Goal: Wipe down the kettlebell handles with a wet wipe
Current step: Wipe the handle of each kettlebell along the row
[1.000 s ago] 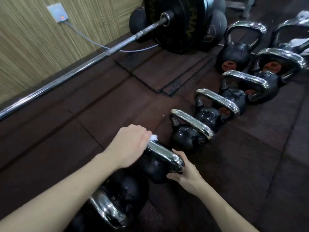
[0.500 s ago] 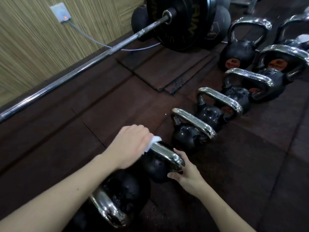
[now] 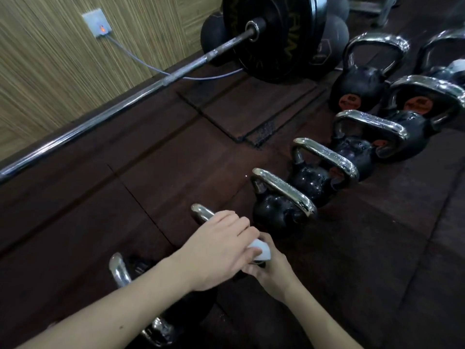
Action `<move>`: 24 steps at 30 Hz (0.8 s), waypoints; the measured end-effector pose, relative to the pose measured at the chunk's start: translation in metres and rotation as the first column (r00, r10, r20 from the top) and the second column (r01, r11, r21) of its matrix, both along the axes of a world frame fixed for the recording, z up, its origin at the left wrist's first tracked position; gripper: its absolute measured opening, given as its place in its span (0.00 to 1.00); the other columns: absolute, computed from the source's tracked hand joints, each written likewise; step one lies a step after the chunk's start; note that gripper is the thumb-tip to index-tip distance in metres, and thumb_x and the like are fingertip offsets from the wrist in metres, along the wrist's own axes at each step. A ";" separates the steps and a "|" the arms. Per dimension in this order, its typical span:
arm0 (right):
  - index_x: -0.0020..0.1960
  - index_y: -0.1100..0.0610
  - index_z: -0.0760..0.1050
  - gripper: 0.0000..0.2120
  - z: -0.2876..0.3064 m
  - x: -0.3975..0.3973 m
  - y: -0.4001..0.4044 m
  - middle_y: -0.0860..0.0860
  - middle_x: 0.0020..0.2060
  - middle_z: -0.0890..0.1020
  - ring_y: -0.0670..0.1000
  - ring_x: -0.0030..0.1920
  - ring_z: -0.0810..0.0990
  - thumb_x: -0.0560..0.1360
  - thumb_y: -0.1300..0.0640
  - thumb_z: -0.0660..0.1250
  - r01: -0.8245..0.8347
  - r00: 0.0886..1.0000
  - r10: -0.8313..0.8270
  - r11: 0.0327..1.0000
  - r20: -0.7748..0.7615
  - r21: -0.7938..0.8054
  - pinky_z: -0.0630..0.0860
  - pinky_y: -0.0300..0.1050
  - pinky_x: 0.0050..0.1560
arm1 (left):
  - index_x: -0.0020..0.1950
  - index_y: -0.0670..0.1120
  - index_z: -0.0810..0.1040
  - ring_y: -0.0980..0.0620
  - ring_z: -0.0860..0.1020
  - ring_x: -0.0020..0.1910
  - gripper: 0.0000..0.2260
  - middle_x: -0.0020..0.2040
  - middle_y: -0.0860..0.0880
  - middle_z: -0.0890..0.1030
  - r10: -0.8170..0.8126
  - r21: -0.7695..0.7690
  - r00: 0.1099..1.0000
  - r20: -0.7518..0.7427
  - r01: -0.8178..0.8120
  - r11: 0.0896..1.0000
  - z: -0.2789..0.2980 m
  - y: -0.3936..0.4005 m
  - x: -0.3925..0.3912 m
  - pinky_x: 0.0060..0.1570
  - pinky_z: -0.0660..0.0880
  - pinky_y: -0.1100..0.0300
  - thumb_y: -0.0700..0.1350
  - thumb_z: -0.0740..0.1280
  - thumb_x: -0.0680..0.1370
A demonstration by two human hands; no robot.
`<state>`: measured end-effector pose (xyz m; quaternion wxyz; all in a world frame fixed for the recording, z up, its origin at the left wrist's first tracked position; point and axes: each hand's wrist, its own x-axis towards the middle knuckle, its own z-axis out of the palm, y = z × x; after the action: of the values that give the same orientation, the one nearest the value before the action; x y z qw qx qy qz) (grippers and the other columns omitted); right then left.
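Kettlebell handle: left hand presses wet wipe; right hand adjacent.

Wall, 10 o'clock: tan, fine striped texture. Wall socket, 11 o'clock: pale plate, orange light, grey cable trailing to floor. Floor: dark brown rubber tiles, seams visible; one tile edge frayed near centre. Lighting dim.

Kettlebells: a row on the floor, running from me away to my right.
Barbell: left, along the wall.
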<state>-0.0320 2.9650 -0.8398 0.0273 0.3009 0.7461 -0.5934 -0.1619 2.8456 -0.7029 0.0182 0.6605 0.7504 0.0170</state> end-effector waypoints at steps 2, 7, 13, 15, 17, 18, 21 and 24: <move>0.76 0.37 0.59 0.42 0.000 -0.002 0.001 0.43 0.58 0.82 0.43 0.57 0.81 0.71 0.55 0.78 0.007 0.999 -0.007 1.000 0.036 0.001 0.78 0.44 0.62 | 0.58 0.52 0.75 0.52 0.73 0.51 0.19 0.49 0.55 0.74 0.006 -0.047 1.000 0.011 -0.005 0.999 0.007 -0.001 -0.014 0.66 0.67 0.54 0.58 0.48 0.86; 0.77 0.38 0.57 0.44 0.006 -0.002 -0.001 0.45 0.60 0.81 0.45 0.60 0.80 0.72 0.57 0.78 0.002 0.997 0.002 0.999 0.079 -0.051 0.73 0.38 0.62 | 0.39 0.56 0.68 0.51 0.73 0.45 0.15 0.41 0.55 0.73 0.253 -0.041 0.956 0.147 -0.249 0.968 0.011 -0.014 -0.047 0.52 0.73 0.49 0.50 0.54 0.86; 0.75 0.36 0.58 0.45 0.013 -0.008 0.001 0.46 0.64 0.80 0.47 0.64 0.79 0.69 0.58 0.80 0.025 0.996 -0.020 0.998 0.087 -0.056 0.72 0.47 0.71 | 0.41 0.52 0.73 0.51 0.74 0.44 0.19 0.40 0.54 0.74 0.241 -0.055 0.969 0.052 -0.238 0.970 0.018 -0.003 -0.048 0.53 0.73 0.48 0.54 0.50 0.86; 0.75 0.35 0.59 0.45 0.004 -0.007 0.000 0.46 0.63 0.81 0.46 0.63 0.79 0.69 0.57 0.80 0.035 0.996 -0.030 0.998 0.078 -0.057 0.73 0.47 0.70 | 0.46 0.53 0.76 0.50 0.75 0.47 0.19 0.44 0.55 0.75 0.078 -0.112 0.997 -0.024 -0.080 0.991 0.017 0.004 -0.030 0.58 0.71 0.50 0.54 0.48 0.86; 0.76 0.37 0.58 0.44 0.001 -0.004 0.000 0.43 0.62 0.81 0.45 0.62 0.79 0.68 0.52 0.79 0.017 0.999 -0.015 1.000 0.048 -0.026 0.75 0.46 0.68 | 0.56 0.51 0.77 0.50 0.74 0.49 0.18 0.48 0.54 0.75 -0.031 -0.093 0.998 -0.045 0.027 0.995 0.008 0.005 -0.006 0.60 0.70 0.51 0.57 0.50 0.86; 0.77 0.38 0.58 0.44 0.000 -0.004 0.001 0.42 0.62 0.81 0.44 0.62 0.79 0.68 0.50 0.79 -0.002 0.999 0.002 1.000 0.034 -0.009 0.75 0.46 0.67 | 0.59 0.51 0.76 0.49 0.73 0.50 0.18 0.50 0.53 0.74 -0.060 -0.086 0.997 -0.054 0.055 0.995 0.005 0.005 0.000 0.60 0.71 0.52 0.58 0.51 0.86; 0.77 0.36 0.59 0.45 -0.003 -0.008 0.008 0.41 0.64 0.80 0.42 0.63 0.78 0.68 0.52 0.80 0.004 1.000 -0.003 0.999 0.022 -0.039 0.74 0.43 0.68 | 0.63 0.52 0.75 0.51 0.74 0.51 0.17 0.52 0.55 0.74 -0.104 -0.079 0.995 0.001 0.104 0.991 0.001 0.006 -0.012 0.59 0.71 0.53 0.58 0.52 0.86; 0.77 0.37 0.60 0.44 0.000 -0.003 0.015 0.39 0.65 0.77 0.39 0.66 0.74 0.69 0.51 0.80 -0.045 0.999 0.045 0.999 0.029 0.007 0.69 0.35 0.69 | 0.66 0.50 0.76 0.52 0.77 0.54 0.18 0.55 0.55 0.77 -0.123 -0.062 0.992 0.021 0.124 0.990 0.003 -0.004 -0.038 0.61 0.69 0.55 0.58 0.55 0.85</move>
<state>-0.0353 2.9802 -0.8401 0.0504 0.2926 0.7545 -0.5853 -0.2003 2.8421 -0.7003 0.0466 0.7046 0.7081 -0.0023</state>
